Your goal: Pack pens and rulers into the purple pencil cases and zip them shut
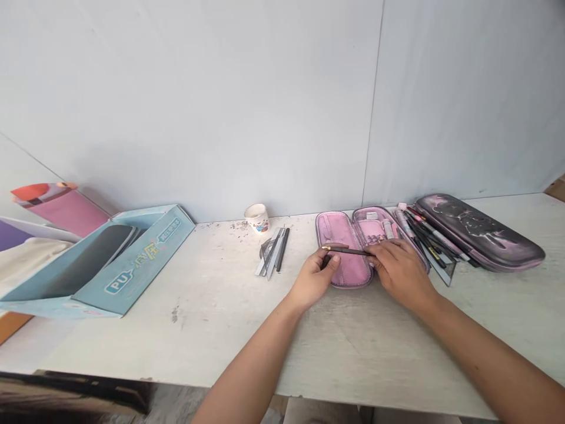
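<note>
A slim dark pen (348,251) with a gold-coloured tip lies level between my two hands, over an open pink pencil case (353,271). My left hand (315,274) is closed at the tip end, and a small black piece, perhaps a cap, shows by its thumb. Around the other end, my right hand (401,268) has its fingers closed, covering part of the case. Pink and white items (388,228) sit in the case's far half. Just right of my right hand, several pens (426,235) and a clear set square (445,271) lie in another open case.
A dark embossed pencil case lid (481,232) rises at the right. On the left are rulers (274,250), a black stick-like pen (283,248), a paper cup (256,218) and a blue box (145,253) holding a dark case (92,259). A wall backs the table (212,330).
</note>
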`<act>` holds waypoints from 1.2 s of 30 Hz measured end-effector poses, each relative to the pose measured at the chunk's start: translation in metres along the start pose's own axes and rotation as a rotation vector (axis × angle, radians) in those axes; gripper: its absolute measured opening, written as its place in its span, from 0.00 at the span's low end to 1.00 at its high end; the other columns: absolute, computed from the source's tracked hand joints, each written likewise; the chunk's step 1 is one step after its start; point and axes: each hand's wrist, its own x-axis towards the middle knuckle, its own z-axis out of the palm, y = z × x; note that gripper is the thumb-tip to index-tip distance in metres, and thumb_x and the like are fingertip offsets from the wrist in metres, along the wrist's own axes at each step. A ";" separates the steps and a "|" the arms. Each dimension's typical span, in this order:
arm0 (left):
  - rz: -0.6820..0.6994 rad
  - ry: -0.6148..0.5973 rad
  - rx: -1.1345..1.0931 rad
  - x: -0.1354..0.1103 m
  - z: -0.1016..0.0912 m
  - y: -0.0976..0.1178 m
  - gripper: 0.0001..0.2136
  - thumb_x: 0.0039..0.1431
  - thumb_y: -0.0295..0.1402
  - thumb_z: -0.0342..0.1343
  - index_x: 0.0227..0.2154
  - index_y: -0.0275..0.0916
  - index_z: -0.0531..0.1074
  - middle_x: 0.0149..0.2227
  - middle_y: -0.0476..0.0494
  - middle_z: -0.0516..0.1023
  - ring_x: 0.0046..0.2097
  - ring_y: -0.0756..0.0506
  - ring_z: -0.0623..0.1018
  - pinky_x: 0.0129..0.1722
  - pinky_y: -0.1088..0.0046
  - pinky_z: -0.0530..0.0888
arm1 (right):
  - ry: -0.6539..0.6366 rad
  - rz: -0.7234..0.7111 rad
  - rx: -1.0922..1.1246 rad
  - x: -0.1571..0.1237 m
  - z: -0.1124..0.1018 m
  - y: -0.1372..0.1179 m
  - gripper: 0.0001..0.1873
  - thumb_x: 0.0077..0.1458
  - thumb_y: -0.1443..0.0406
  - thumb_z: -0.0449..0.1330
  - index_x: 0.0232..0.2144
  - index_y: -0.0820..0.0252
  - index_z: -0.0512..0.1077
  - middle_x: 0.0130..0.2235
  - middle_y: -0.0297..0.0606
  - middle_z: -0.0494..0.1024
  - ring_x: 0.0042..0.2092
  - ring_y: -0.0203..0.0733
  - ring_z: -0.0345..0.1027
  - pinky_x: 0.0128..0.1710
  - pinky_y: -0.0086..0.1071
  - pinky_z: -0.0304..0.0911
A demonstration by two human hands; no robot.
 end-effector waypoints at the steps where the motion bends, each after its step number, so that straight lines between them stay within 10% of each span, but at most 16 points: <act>1: 0.003 0.001 0.019 -0.001 0.000 -0.001 0.17 0.59 0.42 0.46 0.42 0.35 0.69 0.23 0.50 0.64 0.28 0.52 0.66 0.31 0.76 0.66 | -0.010 -0.002 -0.009 -0.001 0.000 0.000 0.12 0.56 0.71 0.47 0.38 0.63 0.69 0.34 0.41 0.74 0.38 0.41 0.64 0.46 0.37 0.56; 15: 0.157 0.080 0.304 0.002 -0.014 -0.002 0.11 0.61 0.32 0.41 0.39 0.36 0.67 0.40 0.42 0.70 0.43 0.48 0.70 0.45 0.69 0.67 | 0.041 0.111 -0.083 -0.012 -0.008 0.020 0.16 0.52 0.72 0.48 0.41 0.59 0.70 0.33 0.38 0.72 0.39 0.42 0.62 0.45 0.38 0.54; 36: 0.443 0.111 0.705 -0.001 -0.009 -0.007 0.11 0.58 0.26 0.46 0.39 0.38 0.71 0.34 0.43 0.75 0.39 0.47 0.73 0.40 0.69 0.70 | -0.021 0.075 0.064 -0.008 -0.004 -0.015 0.12 0.55 0.70 0.49 0.33 0.62 0.72 0.30 0.38 0.76 0.33 0.40 0.66 0.39 0.34 0.56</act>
